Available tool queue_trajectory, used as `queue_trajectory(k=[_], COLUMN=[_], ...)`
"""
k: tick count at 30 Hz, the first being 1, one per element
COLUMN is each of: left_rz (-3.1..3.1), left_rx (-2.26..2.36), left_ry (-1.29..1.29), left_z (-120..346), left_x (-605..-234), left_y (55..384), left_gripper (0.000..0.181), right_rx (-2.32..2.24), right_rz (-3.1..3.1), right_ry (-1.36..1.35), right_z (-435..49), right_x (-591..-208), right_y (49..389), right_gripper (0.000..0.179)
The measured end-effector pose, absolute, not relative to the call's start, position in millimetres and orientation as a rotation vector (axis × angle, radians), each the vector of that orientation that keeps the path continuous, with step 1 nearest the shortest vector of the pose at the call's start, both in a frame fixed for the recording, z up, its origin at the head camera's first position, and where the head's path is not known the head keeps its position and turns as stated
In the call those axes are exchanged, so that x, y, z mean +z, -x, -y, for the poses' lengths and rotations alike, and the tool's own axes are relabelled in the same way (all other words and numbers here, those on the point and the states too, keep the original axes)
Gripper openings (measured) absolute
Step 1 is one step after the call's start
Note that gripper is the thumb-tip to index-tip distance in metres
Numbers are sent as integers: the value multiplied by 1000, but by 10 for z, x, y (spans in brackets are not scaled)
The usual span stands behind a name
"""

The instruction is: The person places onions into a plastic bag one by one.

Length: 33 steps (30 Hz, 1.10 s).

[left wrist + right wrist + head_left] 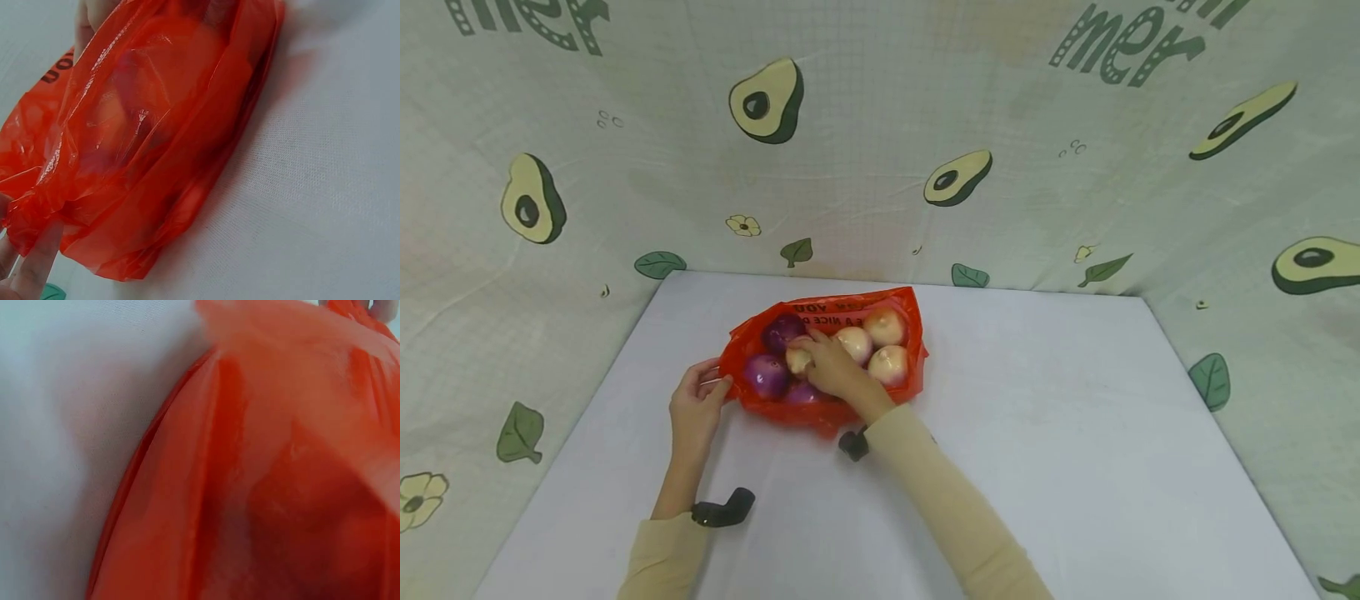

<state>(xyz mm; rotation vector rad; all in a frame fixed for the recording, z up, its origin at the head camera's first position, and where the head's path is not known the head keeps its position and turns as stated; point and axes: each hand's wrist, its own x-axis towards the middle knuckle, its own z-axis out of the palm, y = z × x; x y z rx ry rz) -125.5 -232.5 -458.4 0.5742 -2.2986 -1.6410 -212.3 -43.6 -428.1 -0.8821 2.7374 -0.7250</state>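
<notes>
A red plastic bag [917,379] lies with its mouth spread wide, showing several onions inside. Purple onions [765,377] sit in the left part, pale yellow onions [889,367] in the right part. My left hand [695,410] pinches the bag's left edge; in the left wrist view its fingers [39,259] hold the gathered plastic [125,231]. Reaching in over the near rim, my right hand [835,368] grips a pale onion [797,359] among the purple ones. The right wrist view is mostly filled by the bag [156,531], which hides the right hand's fingers there.
The bag rests toward the back left of a white table [1045,433]. Behind and at both sides hangs a pale cloth [865,108] printed with avocados and leaves. Black wrist cameras [726,510] are worn on both wrists.
</notes>
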Motion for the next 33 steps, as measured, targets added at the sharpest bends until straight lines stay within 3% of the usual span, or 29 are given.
queue_trajectory(k=[20, 33], left_rz=[2292, 2309], left_rx=[-1641, -1475], left_ry=[-565, -530], left_z=[2337, 2332], left_x=[-4565, -4451], left_y=[1193, 1141], left_gripper=[38, 33], right_rx=[-974, -1290], right_rz=[-2768, -2620], right_ry=[734, 723], right_z=[114, -406], right_x=[-4118, -3885], right_y=[2084, 1733], right_gripper=[31, 30])
